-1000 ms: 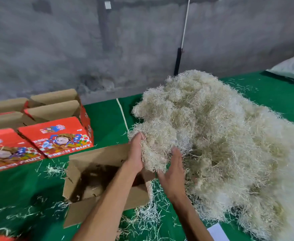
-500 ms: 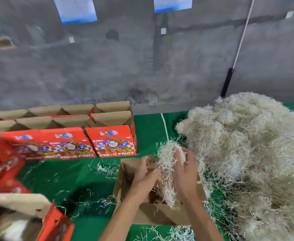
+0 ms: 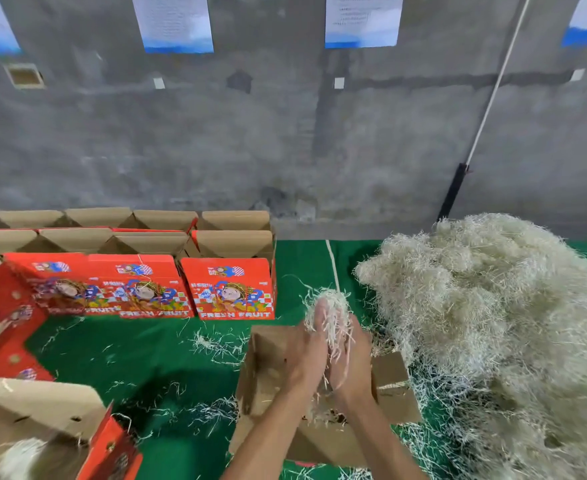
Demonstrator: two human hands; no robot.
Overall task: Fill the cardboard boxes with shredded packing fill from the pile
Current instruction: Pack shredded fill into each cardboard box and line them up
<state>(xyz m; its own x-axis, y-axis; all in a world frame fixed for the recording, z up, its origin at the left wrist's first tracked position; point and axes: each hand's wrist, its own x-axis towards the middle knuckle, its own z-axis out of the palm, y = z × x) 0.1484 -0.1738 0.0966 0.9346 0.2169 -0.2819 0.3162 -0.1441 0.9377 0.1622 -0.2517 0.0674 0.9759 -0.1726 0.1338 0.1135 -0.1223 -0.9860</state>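
Head view. A desk covered in green cloth [image 3: 146,348] carries the work. At centre, the left hand [image 3: 307,355] and the right hand [image 3: 349,358] are pressed palm toward palm, and between them they hold a clump of shredded fill [image 3: 330,310]; each grip is clamped on that clump, with strands poking out above the fingertips and trailing down between the wrists. The clump sits directly over an open brown cardboard box [image 3: 271,372], whose flaps stand up on its left and right edges; a little fill already lies on the box floor.

The large pile of shredded fill [image 3: 493,323] occupies the right side of the desk, its left edge just beside the box's right flap and its far edge close to the grey wall [image 3: 285,133]. To the left, a row of red printed boxes [image 3: 229,289] marked "FRESH FRUIT" stands along the back, their brown flaps raised, near but apart from the open box. A further red box [image 3: 108,448] lies at the lower left corner, with fill visible inside.

Between the red row, the lower-left box and the open box lies a stretch of bare green cloth, scattered with loose strands [image 3: 216,344].
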